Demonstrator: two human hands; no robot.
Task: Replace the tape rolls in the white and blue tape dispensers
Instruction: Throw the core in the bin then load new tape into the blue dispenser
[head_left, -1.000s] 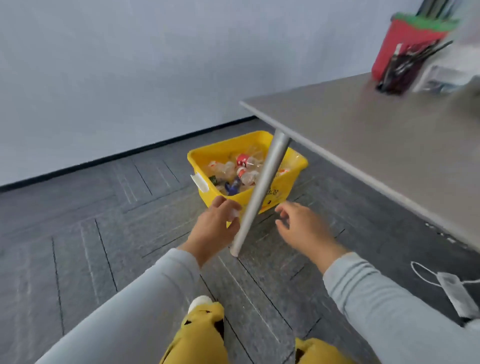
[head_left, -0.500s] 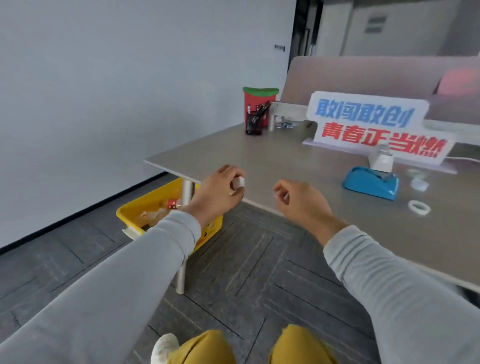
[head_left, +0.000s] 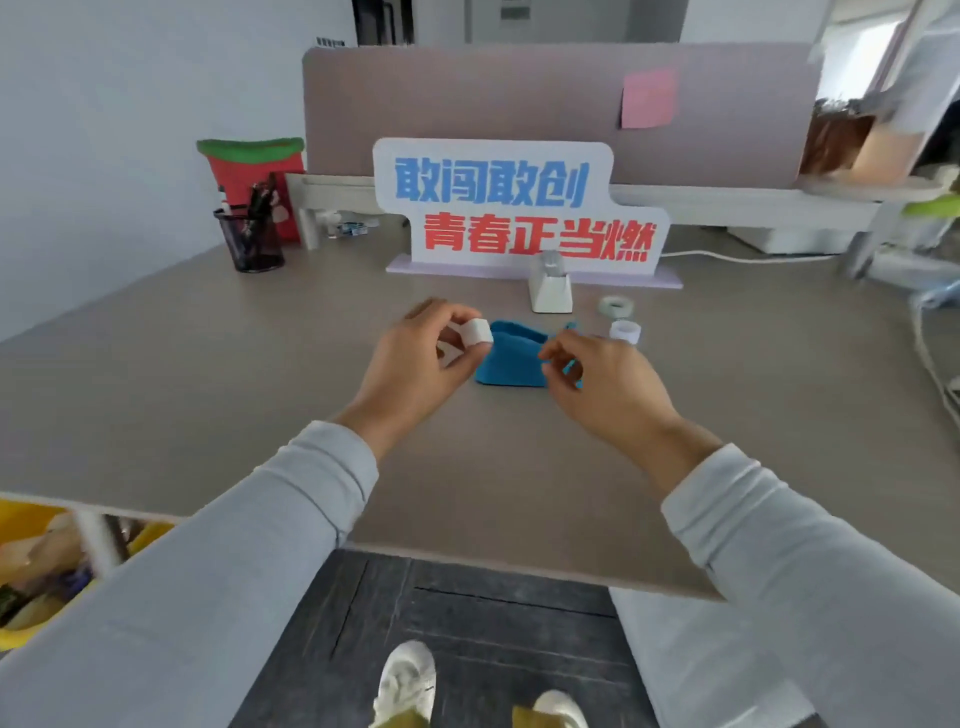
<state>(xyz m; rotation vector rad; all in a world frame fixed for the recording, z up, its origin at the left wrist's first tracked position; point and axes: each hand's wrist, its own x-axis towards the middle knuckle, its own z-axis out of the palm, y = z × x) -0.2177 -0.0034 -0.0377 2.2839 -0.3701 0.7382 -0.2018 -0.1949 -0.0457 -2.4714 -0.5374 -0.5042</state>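
My left hand (head_left: 415, 364) pinches a small white core (head_left: 477, 332) between thumb and fingers, just left of the blue tape dispenser (head_left: 511, 358) on the desk. My right hand (head_left: 597, 384) hovers over the dispenser's right end, fingers curled, nothing visibly held. The white tape dispenser (head_left: 550, 286) stands upright behind the blue one. A clear tape roll (head_left: 615, 306) lies flat to the right of it, and a white roll (head_left: 625, 331) sits just in front of that one.
A lettered sign (head_left: 519, 208) stands behind the dispensers before a partition (head_left: 467, 93). A mesh pen cup (head_left: 252, 239) and a red container (head_left: 254, 176) are at back left. A yellow bin (head_left: 31, 566) sits on the floor under the desk's left corner.
My view has swung up from the yellow bin on the floor to the desk. Both hands moved over the desk to the blue dispenser, the left still pinching the white core.
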